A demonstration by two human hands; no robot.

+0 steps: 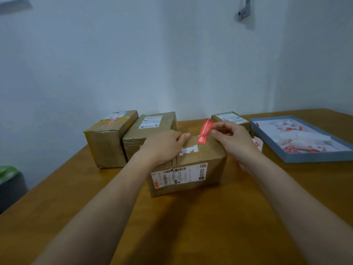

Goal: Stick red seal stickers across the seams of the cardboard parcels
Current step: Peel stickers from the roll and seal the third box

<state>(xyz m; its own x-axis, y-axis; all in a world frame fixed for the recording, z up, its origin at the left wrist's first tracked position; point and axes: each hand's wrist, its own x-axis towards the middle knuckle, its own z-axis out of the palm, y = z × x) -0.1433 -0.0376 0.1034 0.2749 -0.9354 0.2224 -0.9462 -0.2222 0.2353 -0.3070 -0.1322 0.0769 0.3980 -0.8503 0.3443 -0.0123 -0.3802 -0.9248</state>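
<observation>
Pinching the upper end of a red sticker (205,131) between thumb and fingertips, the right hand (232,139) holds the strip slanted above the near box (188,165). The sticker is a narrow red band with small white print along it and a white mark at its lower end; that lower end meets the box top, while the rest lifts off toward the wall. The left hand (165,145) rests on the box top, fingers curled down over its far left part, thumb pointing at the sticker's foot.

The near box is brown cardboard wrapped in glossy tape, standing near the middle of the wooden table (133,217). A white patch shows on its top, and a shipping label (179,176) with barcodes covers its front face.

Behind it, near the wall, stand three more parcels. The left box (108,142) already bears a red strip on top. The middle box (149,131) sits just beside it, partly hidden by the left hand. The small box (229,117) is at the back right, its near side hidden by the right hand.

At the right lies a blue tray (305,157) with white sheets and red and white scraps inside. More such scraps (257,143) lie between tray and right wrist. A green and grey object (9,180) stands off the table's left edge.
</observation>
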